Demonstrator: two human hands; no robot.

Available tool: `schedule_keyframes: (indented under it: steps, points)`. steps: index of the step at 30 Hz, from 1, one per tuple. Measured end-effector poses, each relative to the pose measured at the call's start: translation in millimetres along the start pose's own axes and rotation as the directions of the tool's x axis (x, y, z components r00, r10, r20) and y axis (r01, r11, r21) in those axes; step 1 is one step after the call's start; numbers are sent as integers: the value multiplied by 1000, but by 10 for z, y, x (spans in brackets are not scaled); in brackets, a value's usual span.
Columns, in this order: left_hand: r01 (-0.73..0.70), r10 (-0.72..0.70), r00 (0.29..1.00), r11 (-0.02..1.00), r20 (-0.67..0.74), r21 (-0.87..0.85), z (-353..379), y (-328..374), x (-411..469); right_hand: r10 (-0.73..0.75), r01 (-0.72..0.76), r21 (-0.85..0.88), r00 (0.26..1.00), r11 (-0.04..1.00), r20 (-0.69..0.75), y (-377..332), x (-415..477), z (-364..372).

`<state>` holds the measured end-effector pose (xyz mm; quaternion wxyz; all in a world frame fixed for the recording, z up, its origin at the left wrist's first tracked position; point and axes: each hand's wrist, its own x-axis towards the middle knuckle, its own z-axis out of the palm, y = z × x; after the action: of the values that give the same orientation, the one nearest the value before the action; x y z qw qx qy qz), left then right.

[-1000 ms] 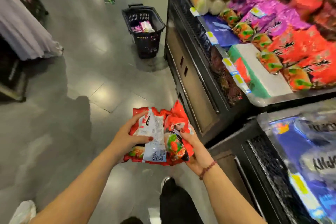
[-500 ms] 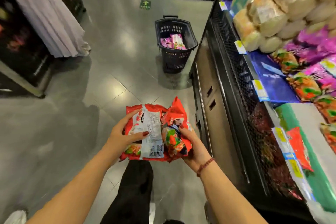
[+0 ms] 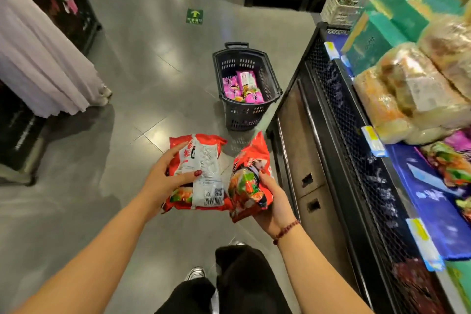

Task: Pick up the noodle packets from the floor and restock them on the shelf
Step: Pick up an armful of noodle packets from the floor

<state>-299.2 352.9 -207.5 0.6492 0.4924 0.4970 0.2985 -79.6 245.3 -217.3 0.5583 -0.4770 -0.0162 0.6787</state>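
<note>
My left hand [image 3: 167, 178] grips a red and white noodle packet [image 3: 204, 176], back side up with a barcode showing, thumb across its face. My right hand [image 3: 274, 201] holds a second red noodle packet [image 3: 248, 178] from below, thumb pressed on its front. The two packets sit side by side at waist height, slightly apart. The shelf [image 3: 382, 166] with black mesh front stands to my right, holding more colourful packets [image 3: 448, 163] and bagged goods.
A black shopping basket [image 3: 230, 61] with pink packets [image 3: 242, 86] stands on the grey floor ahead, close to the shelf base. A white cloth-draped stand [image 3: 43, 66] is at the left. My dark trouser legs and a shoe [image 3: 195, 273] are below.
The view has swung along the aisle, bringing the basket closer and more central. The two packets have drawn slightly apart. Both hands keep their hold.
</note>
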Motion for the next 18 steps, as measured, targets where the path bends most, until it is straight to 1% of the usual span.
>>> schedule_keyframes:
  steps: [3, 7, 11, 13, 18]
  points:
    - [3, -3, 1000, 1000, -13, -16, 103, 140, 546, 24, -23, 22, 999, 999, -30, -381, 483, 22]
    - [16, -18, 998, 999, -59, -30, 266, 306, 1264, 34, -35, -45, 999, 998, -27, -959, 1174, 76]
    - [46, -49, 994, 998, -99, -34, 467, 616, 1978, -43, 43, -119, 999, 992, 3, -1630, 1770, 171]
    - [51, -58, 993, 997, -104, -63, 556, 748, 2296, -59, 63, -125, 998, 990, 33, -1917, 2041, 178]
    - [97, -107, 988, 991, -109, -92, 670, 964, 3006, -56, 56, -82, 998, 995, -1, -2432, 2640, 246]
